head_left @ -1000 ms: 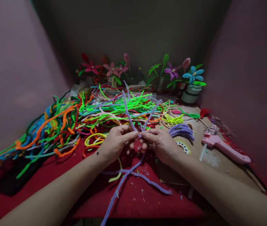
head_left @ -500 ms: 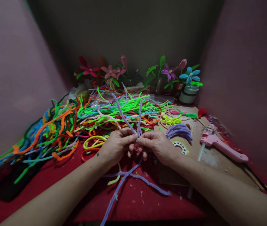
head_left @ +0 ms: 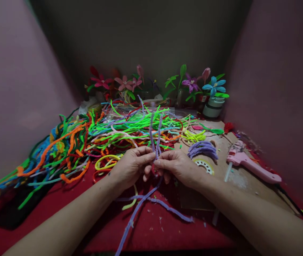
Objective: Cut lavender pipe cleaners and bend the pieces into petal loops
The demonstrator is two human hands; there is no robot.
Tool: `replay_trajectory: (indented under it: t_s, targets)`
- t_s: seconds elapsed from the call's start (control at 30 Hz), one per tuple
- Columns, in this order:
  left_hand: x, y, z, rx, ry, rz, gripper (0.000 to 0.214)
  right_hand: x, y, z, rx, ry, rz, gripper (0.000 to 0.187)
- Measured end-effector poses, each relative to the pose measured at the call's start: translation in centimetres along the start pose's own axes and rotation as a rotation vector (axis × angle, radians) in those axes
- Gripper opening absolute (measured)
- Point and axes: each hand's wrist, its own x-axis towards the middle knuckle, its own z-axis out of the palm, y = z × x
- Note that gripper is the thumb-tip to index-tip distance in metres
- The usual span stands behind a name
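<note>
My left hand point(head_left: 138, 163) and my right hand point(head_left: 174, 164) meet over the middle of the table, thumbs and fingertips pinched on a purple pipe cleaner point(head_left: 158, 138). Two fuzzy purple ends rise above the fingertips, close together and nearly upright; the left one is slightly blurred. My fingers hide the spot where the strands meet. Below the hands, more purple pipe cleaners point(head_left: 141, 202) lie crossed on the red tablecloth point(head_left: 167, 234). I cannot tell whether those join the strands in my hands.
Behind the hands spreads a heap of multicoloured pipe cleaners point(head_left: 138, 122). To the right are a purple bundle point(head_left: 202, 150), a tape roll point(head_left: 205, 166) and a pink glue gun point(head_left: 251, 165) on cardboard point(head_left: 221, 185). Pipe-cleaner flowers point(head_left: 190, 83) stand at the back, and a dark flat object point(head_left: 15, 209) lies left.
The left purple end has swung from a leftward slant to nearly upright, beside the other end. Both hands stay pinched in almost the same place.
</note>
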Motion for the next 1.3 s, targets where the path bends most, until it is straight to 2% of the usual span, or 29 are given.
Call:
replay_trajectory:
  t_s: [0.1,0.27,0.33,0.47,0.63,0.87,1.3]
  targets:
    - [0.0,0.1,-0.2,0.073,-0.024,-0.022,0.020,0.1,0.1,0.0,-0.070,0.003,0.004,0.019]
    - [-0.2,0.2,-0.2,0.172,0.030,0.005,0.021,0.3,0.4,0.1,-0.087,0.011,0.014,0.018]
    - [-0.2,0.4,-0.2,0.163,0.043,0.021,0.020,0.3,0.6,0.0,0.077,-0.040,0.019,0.020]
    - [-0.2,0.8,-0.1,0.109,0.130,0.081,0.017,0.4,1.1,-0.3,0.536,-0.225,0.081,0.024]
    - [-0.3,0.7,0.1,0.057,0.150,0.108,0.017,0.7,1.7,-0.7,0.723,-0.285,0.202,0.020]
    - [-0.3,0.3,0.3,0.038,0.139,0.187,0.017,0.8,1.6,-0.5,0.658,-0.238,0.135,0.020]
    - [-0.5,0.5,0.5,0.054,0.165,0.136,0.022,0.8,1.5,-0.1,0.510,-0.111,0.034,0.026]
